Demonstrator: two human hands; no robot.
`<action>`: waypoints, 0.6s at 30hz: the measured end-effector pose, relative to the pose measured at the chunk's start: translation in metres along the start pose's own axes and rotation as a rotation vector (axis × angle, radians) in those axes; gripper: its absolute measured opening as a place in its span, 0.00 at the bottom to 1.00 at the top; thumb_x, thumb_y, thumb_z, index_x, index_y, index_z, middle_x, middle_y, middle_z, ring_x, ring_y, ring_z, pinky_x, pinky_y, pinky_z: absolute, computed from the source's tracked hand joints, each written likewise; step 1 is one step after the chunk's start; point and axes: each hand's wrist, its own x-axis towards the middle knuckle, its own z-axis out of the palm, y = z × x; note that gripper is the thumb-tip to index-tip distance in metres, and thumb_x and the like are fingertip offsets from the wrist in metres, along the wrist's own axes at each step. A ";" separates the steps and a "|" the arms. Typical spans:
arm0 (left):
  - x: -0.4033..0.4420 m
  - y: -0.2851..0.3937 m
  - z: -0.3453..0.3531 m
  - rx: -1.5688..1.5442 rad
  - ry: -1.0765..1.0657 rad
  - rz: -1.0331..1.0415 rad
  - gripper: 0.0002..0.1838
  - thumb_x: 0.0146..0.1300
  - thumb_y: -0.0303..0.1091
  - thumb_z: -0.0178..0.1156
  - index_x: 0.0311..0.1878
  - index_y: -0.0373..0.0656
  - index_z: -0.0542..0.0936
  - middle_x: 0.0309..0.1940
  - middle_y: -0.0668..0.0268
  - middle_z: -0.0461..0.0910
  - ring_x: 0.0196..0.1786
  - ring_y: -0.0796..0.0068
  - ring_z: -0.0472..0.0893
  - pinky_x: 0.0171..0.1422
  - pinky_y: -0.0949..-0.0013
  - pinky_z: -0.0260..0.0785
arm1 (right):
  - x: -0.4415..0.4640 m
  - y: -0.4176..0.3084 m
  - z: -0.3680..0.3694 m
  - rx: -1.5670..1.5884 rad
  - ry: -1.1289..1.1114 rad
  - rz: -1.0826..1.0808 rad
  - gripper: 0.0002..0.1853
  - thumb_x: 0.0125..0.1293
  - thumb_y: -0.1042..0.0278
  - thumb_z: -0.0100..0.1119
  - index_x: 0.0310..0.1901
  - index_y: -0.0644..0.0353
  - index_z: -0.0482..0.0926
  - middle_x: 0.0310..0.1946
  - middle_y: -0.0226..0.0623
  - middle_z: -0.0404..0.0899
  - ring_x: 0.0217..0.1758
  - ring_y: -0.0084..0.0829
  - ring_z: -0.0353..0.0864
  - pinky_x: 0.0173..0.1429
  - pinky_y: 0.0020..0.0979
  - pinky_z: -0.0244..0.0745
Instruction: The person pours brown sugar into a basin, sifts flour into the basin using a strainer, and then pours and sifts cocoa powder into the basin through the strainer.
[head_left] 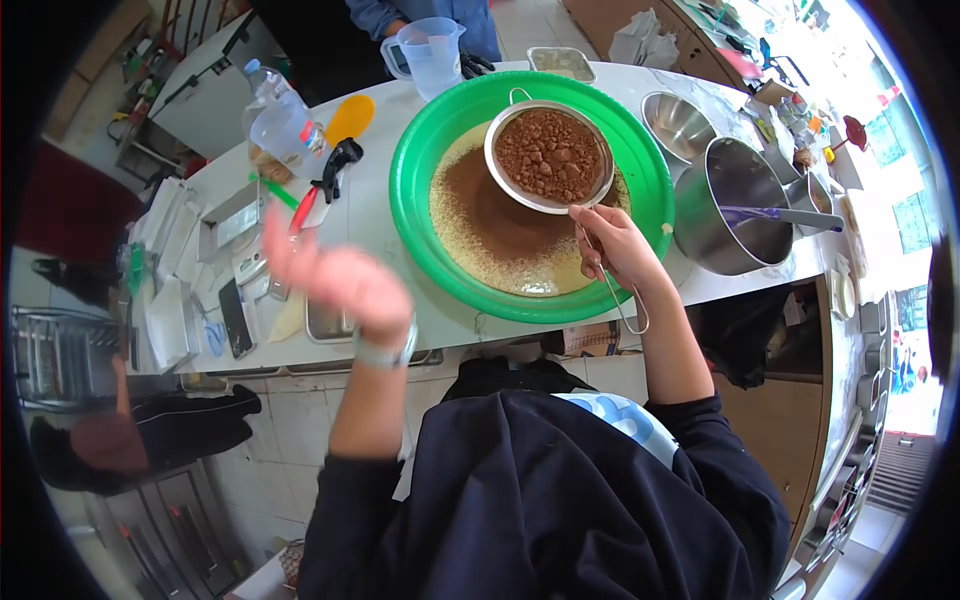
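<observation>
My right hand (615,245) grips the wire handle of a round sieve (487,150), which is heaped with lumpy brown powder (550,155). The sieve hangs over a wide green basin (405,215). In the basin lies a pale, grainy mixture (455,250) with a patch of fine brown powder (485,215) on top, beneath and left of the sieve. My left hand (340,280) is raised left of the basin, apart from it, blurred by motion, its fingers stretched out and holding nothing.
Steel bowl (678,125) and deep steel pot (735,205) with a spatula stand right of the basin. Behind it are a measuring jug (430,60), a clear tray (560,65) and a person (470,25). Bottle (270,90), orange disc (350,120), phone (237,318) and trays lie left.
</observation>
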 end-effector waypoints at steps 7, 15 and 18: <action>-0.029 -0.050 0.119 -0.261 -0.241 -0.621 0.34 0.65 0.60 0.33 0.63 0.41 0.53 0.60 0.55 0.55 0.64 0.63 0.52 0.68 0.57 0.30 | 0.005 -0.004 0.014 -0.037 0.050 -0.022 0.16 0.65 0.58 0.50 0.26 0.61 0.67 0.11 0.27 0.63 0.11 0.20 0.62 0.15 0.24 0.63; -0.040 -0.053 0.132 -0.275 -0.252 -0.590 0.33 0.65 0.60 0.32 0.63 0.43 0.53 0.59 0.58 0.56 0.63 0.64 0.52 0.67 0.52 0.27 | 0.011 0.000 0.008 -0.064 -0.028 0.041 0.16 0.65 0.59 0.50 0.24 0.60 0.67 0.12 0.28 0.64 0.12 0.21 0.64 0.17 0.25 0.63; -0.042 -0.052 0.128 -0.272 -0.280 -0.602 0.33 0.65 0.60 0.32 0.63 0.42 0.52 0.60 0.59 0.55 0.65 0.64 0.51 0.67 0.52 0.26 | 0.017 0.003 0.009 -0.014 0.057 0.009 0.16 0.64 0.60 0.50 0.24 0.61 0.68 0.12 0.29 0.64 0.11 0.22 0.64 0.17 0.25 0.64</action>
